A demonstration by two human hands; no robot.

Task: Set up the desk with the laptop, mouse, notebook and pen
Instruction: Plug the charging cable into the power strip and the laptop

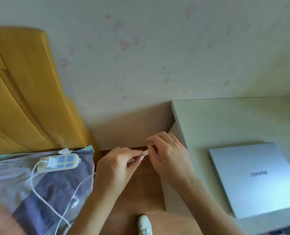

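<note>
So the laptop (252, 178) is already on the desk (217, 119), lid closed, sitting toward the near right part of it, and both hands are off the desk's left edge, out over the gap between desk and bed (39, 184). The left hand (117, 165) is pinching a small white plug end (145, 153) of a cable (59, 212), fingers curled tight around it, and the right hand (168, 158) has its fingertips closed on the tip of that same piece, so both are clamped on it, close together. My guess is it's the charger lead being sorted before it goes to the laptop. The cable runs back left of the desk to a power strip (60, 162) lying loose on the bedding. That's the weak spot, I think: the strip isn't anchored, so a tug toward the desk could drag it off the bed, or pull the white adapter (50, 162) out of its socket. The slack loops on the bed could also snag. And the lead has to cross the gap left of the desk, right above a shoe (144, 224) on the floor, so it could be a trip line. No mouse, notebook or pen in view, so most of the setup looks undone.
</note>
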